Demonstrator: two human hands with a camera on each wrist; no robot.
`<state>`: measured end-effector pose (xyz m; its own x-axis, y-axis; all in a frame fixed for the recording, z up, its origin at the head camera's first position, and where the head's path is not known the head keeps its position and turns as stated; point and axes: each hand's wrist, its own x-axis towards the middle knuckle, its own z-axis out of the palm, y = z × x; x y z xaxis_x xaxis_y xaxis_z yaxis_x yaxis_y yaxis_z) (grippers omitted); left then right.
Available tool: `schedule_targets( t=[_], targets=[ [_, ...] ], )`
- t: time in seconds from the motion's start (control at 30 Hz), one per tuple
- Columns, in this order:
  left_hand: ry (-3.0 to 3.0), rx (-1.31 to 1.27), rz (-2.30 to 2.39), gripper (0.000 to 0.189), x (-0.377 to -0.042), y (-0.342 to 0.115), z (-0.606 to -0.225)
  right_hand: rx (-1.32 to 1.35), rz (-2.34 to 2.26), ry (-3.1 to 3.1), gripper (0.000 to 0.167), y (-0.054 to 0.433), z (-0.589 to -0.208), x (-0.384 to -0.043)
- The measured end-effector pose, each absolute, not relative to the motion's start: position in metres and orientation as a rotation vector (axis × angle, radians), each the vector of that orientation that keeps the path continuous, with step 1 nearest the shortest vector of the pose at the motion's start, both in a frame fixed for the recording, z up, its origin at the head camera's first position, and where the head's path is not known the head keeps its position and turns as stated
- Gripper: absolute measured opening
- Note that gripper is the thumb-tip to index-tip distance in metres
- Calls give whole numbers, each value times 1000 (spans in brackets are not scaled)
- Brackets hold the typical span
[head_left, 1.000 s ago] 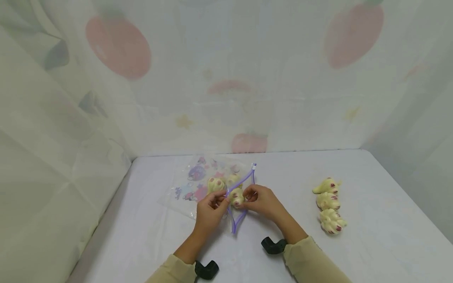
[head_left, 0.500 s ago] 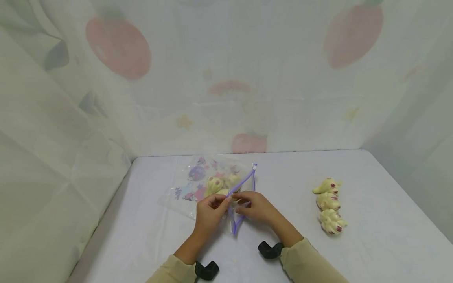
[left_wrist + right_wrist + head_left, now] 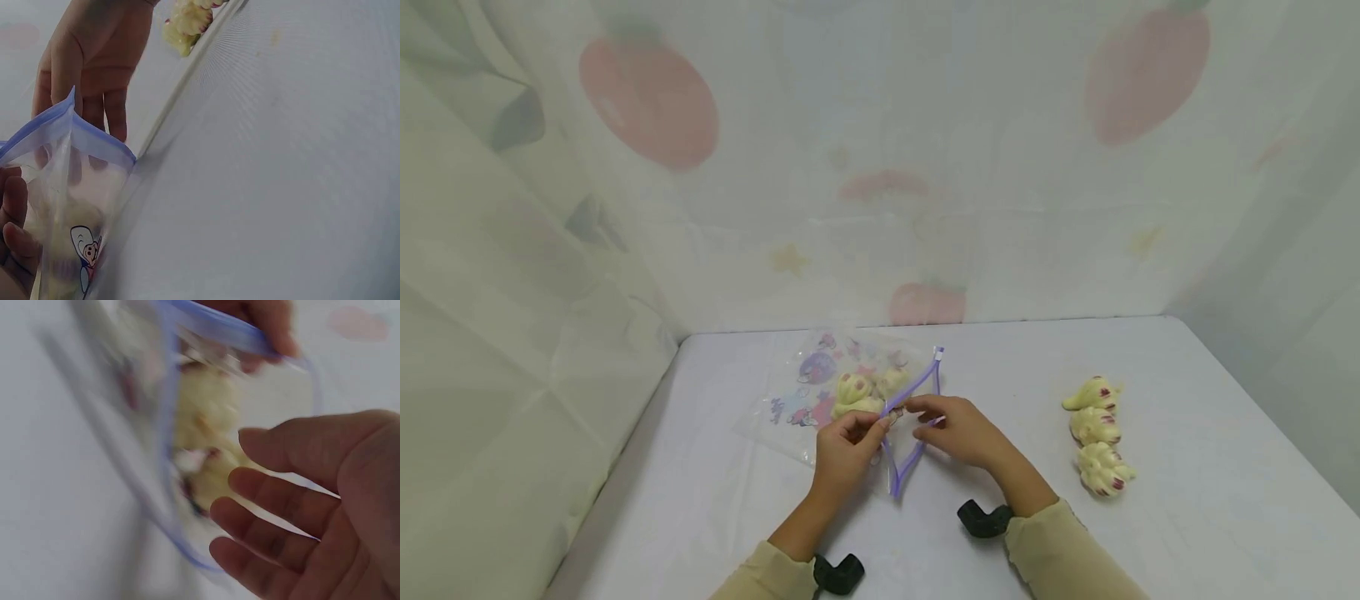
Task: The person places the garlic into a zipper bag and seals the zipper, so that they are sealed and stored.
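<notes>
A clear zip bag [image 3: 790, 392] with a purple zip edge and printed pictures lies on the table, its mouth spread toward the right. Pale yellow garlic bulbs [image 3: 853, 393] with purplish marks sit inside it. My left hand [image 3: 842, 450] pinches the bag's rim between thumb and fingers. At the mouth is my right hand [image 3: 964, 432]; in the right wrist view its fingers [image 3: 269, 544] are apart and relaxed, with nothing between them. That view also shows garlic [image 3: 206, 406] within the bag, somewhat blurred. The bag's film partly hides how many bulbs it holds.
Three more garlic bulbs [image 3: 1095, 427] lie in a row on the white table [image 3: 1210, 467] to the right. Dark curved pieces [image 3: 985, 518] show at both wrists. A printed curtain [image 3: 820, 167] hangs behind and at the sides.
My right hand pushed a garlic bulb through the mouth into the bag, let it go, and drew back slightly to the right. My left hand has kept its pinch on the rim.
</notes>
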<state>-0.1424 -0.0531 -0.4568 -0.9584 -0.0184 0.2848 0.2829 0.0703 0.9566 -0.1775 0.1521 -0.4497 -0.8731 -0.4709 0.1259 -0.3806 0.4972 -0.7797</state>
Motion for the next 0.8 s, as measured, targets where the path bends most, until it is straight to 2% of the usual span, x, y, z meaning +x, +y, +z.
schedule_targets(
  t=[0.2, 0.5, 0.8],
  targets=[
    [-2109, -276, -1949, 7, -143, -53, -457, -545, -1173, 3016, 32, 191, -429, -185],
    [-2118, -267, -1898, 5, -142, -52, -455, 142, -919, 3185, 42, 265, -408, -184],
    [-2128, -235, -1936, 4, -152, -53, -474, 330, -807, 2904, 64, 319, -406, -180]
  ],
)
